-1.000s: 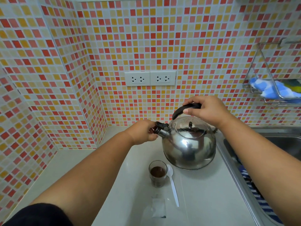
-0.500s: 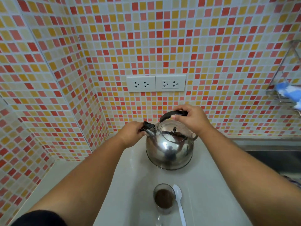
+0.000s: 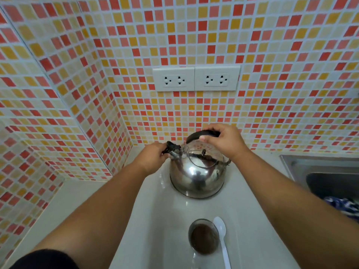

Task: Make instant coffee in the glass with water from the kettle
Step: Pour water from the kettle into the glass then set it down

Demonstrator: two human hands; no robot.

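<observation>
Change: view has tilted up; hands stay put.
Left hand (image 3: 153, 157): pinching kettle's spout cap (image 3: 172, 148).
Kettle (image 3: 197, 173): on counter (image 3: 167, 214), behind glass.
Right hand (image 3: 223, 139): clenched around handle (image 3: 196, 135).
Glass (image 3: 204, 236): coffee inside, spoon (image 3: 221, 235) beside.
Risk: steam may scald fingers.

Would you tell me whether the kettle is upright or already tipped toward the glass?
Upright: the kettle sits flat on the counter, behind the glass.

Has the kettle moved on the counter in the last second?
Cannot tell. The camera tilted; the kettle sits upright behind the glass as before.
</observation>
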